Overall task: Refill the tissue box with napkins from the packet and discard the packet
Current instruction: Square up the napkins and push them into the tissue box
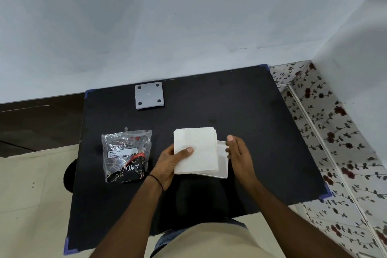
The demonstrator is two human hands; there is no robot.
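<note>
— Where's the napkin stack?
— Over the white tissue box, mid-table. The left hand pinches its left edge, thumb on top.
— And the right hand?
— Half open, fingers against the box's right side. The emptied Dove packet lies left on the black table.

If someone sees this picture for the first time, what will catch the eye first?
The white napkin stack at the centre of the black table, gripped by the left hand above a white box. Left of it lies the opened Dove packet; a grey square lid sits near the wall.
</note>
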